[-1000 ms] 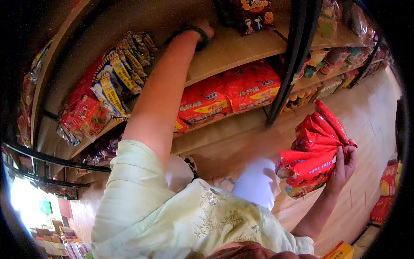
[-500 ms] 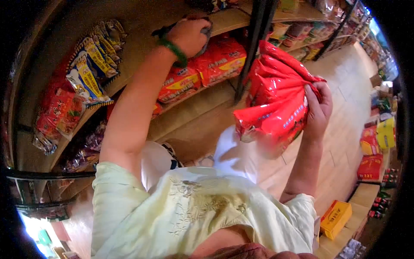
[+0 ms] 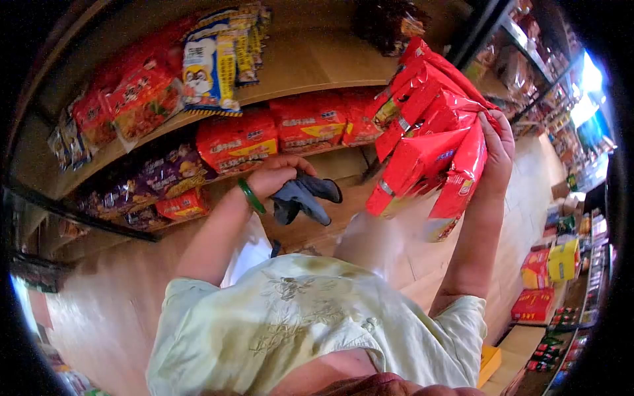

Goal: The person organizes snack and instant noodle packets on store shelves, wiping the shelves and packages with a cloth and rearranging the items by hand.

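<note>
My left hand (image 3: 281,175), with a green bangle at the wrist, is closed on a crumpled blue-grey cloth item (image 3: 305,197), which hangs from its fingers in front of the lower shelf. My right hand (image 3: 496,135) is closed round the gathered ends of several shiny red packets (image 3: 432,148). The packets fan out to the left of that hand, in front of the shelf's right part. The two hands are apart.
A curved wooden shelf (image 3: 310,63) holds blue-and-white packets (image 3: 210,72) and red noodle packs (image 3: 142,99). Red multipacks (image 3: 238,140) and purple packs (image 3: 173,173) sit on the level below. More goods, with a yellow box (image 3: 563,260), stand at the right.
My left hand has come off the upper shelf and down towards my body, the cloth item now showing in it. My right hand has risen with the red packets. The view has shifted.
</note>
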A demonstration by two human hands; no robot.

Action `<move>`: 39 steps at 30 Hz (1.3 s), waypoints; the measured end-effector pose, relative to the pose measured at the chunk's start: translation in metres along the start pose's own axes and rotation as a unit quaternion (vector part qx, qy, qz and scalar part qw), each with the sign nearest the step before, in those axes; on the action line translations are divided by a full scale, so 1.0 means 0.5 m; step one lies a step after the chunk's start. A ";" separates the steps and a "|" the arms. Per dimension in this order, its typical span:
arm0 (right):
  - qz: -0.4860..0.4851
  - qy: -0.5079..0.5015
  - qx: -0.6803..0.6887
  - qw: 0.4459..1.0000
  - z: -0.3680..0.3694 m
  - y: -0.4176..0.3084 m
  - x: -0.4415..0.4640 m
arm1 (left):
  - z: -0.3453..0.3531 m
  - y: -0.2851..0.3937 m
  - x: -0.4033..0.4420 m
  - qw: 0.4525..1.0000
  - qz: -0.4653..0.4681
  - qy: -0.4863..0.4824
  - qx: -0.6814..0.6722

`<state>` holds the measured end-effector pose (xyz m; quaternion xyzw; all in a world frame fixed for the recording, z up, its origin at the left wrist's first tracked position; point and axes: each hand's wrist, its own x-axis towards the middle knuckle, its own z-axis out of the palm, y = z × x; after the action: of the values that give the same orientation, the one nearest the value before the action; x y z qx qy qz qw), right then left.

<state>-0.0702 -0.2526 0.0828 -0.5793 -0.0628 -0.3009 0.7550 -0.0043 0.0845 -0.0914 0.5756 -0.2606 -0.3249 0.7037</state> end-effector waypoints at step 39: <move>-0.098 -0.122 -0.260 0.953 0.266 0.374 0.504 | -0.071 -0.260 0.051 0.968 -0.074 0.049 0.236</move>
<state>0.2667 -0.1996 0.0806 -0.7790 -0.1303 -0.3060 0.5315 0.0184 0.0714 -0.2262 0.7584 -0.2511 -0.2769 0.5340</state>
